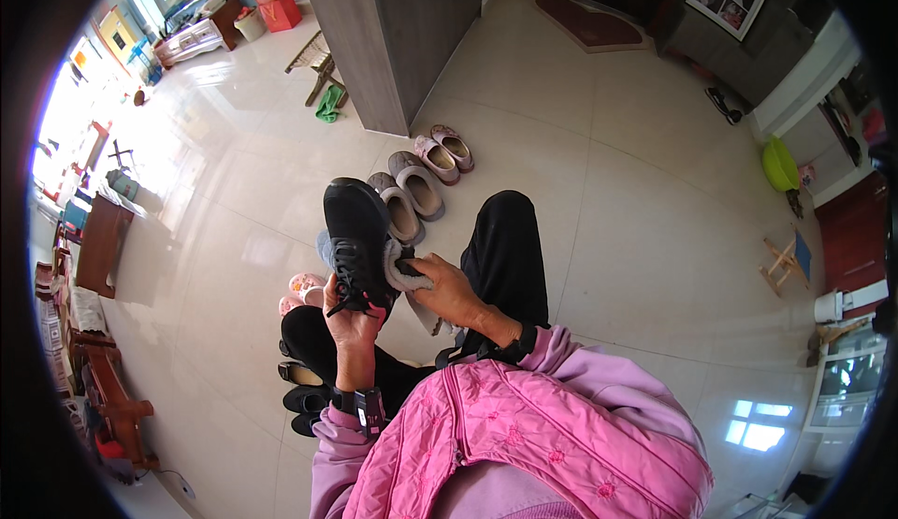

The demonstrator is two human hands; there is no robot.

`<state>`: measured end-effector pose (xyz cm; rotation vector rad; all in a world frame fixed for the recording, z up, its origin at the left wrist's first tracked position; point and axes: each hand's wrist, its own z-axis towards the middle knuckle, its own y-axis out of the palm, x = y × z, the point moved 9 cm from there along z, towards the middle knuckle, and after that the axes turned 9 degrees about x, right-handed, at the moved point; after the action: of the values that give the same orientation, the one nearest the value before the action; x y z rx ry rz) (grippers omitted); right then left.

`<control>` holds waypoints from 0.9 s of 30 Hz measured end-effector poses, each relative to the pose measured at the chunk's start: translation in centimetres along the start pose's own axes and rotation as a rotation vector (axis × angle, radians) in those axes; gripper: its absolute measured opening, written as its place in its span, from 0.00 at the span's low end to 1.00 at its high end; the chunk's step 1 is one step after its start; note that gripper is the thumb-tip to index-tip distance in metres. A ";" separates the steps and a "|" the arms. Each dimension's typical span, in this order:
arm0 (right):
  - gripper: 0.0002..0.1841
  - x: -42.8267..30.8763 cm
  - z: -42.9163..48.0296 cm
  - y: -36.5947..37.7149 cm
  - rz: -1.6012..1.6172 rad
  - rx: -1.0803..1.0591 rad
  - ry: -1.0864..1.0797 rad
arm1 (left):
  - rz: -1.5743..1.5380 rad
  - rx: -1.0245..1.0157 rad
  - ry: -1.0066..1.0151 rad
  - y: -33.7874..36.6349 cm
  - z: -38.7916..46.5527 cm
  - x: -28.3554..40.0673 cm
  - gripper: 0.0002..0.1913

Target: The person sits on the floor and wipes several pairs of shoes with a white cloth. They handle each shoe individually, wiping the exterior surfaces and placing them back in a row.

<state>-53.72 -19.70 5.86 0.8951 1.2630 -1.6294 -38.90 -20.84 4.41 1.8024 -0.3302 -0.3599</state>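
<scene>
My left hand point(356, 322) grips a black lace-up sneaker point(355, 219) from below, around its heel end. The sneaker is held up, toe pointing away from me, with pink showing at its heel. In my right hand point(452, 291) is a bunched grey fleecy cloth point(401, 266), which lies against the sneaker's right side; whether it presses on the shoe is hard to tell. Just beyond stand a pair of grey-brown lined slippers point(419, 193) and a pair of pink slippers point(438, 159). A light blue slipper point(323, 247) is partly hidden behind the sneaker.
Pink clogs point(306, 285), black flats point(300, 373) and black shoes point(306, 399) line the floor at my left. A grey pillar point(400, 35) rises ahead, near a folding stool point(312, 56) and a green cloth point(328, 104). Another folding stool point(786, 261) stands far right.
</scene>
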 end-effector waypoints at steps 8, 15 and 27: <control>0.24 0.1 -0.2 0.5 -0.020 -0.022 -0.031 | 0.064 -0.074 0.064 1.3 -0.4 0.2 0.22; 0.24 0.3 -0.1 0.7 0.003 -0.021 -0.036 | 0.022 -0.076 0.074 0.9 -0.3 0.6 0.23; 0.26 0.1 -0.4 0.6 0.000 -0.051 -0.001 | 0.038 -0.174 0.051 2.4 -0.5 0.1 0.25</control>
<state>-53.18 -19.37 5.43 0.8628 1.2985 -1.5900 -38.66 -21.10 6.83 1.6294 -0.2881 -0.3056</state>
